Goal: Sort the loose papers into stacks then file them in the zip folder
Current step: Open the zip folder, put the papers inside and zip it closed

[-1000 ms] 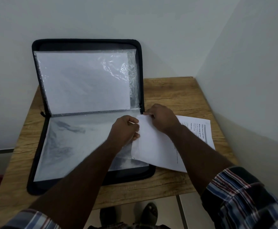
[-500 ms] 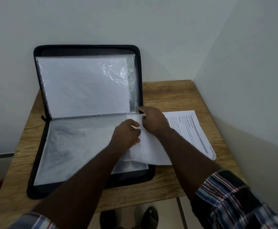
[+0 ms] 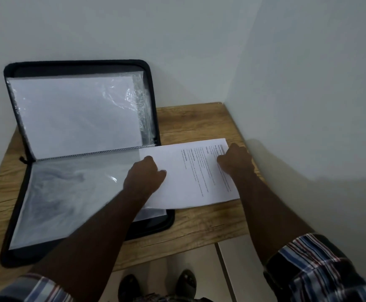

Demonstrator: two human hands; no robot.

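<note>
A black zip folder (image 3: 77,63) lies open on the wooden table (image 3: 190,123), its upper half leaning against the wall. A white sheet fills the clear sleeve (image 3: 75,114) in that upper half. A second clear sleeve (image 3: 68,192) lies flat in the lower half. A printed paper stack (image 3: 190,182) lies across the folder's right edge, its left end at this sleeve's opening. My left hand (image 3: 144,177) is curled at the sleeve's right edge, over the stack's left end. My right hand (image 3: 235,160) grips the stack's right end.
The table stands in a corner, with white walls behind it and close on the right. Bare wood shows right of the folder and along the front edge. Below the table's front edge I see tiled floor and my feet (image 3: 156,284).
My right hand has slid from the stack's left end to its right end. The printed sheet now lies flat and square to the folder. My left hand has stayed at the sleeve's edge.
</note>
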